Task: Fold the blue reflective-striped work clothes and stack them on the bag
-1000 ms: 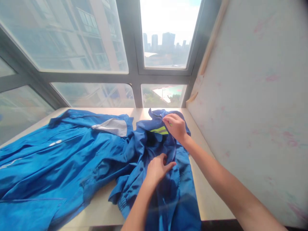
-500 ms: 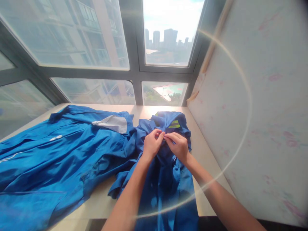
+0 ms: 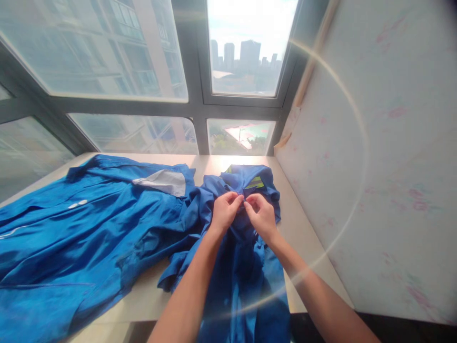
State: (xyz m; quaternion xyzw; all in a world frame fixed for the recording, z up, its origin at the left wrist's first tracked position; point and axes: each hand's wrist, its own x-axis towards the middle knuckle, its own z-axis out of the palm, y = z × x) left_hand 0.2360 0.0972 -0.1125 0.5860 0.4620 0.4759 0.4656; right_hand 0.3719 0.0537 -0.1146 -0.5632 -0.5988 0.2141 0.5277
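A darker blue garment with yellow-green stripes near its top lies bunched on the pale sill, its lower part reaching over the front edge. My left hand pinches the garment's cloth near the middle of its upper part. Close beside it on the right, my right hand has thumb and forefinger pressed together at the same spot. Their fingertips nearly touch, and the small part between them is too tiny to make out. A brighter blue garment with a white patch is spread out at the left.
The pale sill runs below grey window frames, with buildings visible outside. A wall with a faint floral pattern borders the right side. A dark gap shows below the sill's front edge.
The view has shifted slightly to the right. My right hand's fingers are more curled and bent upward at the knuckles; my left hand keeps its pinch near the same spot.
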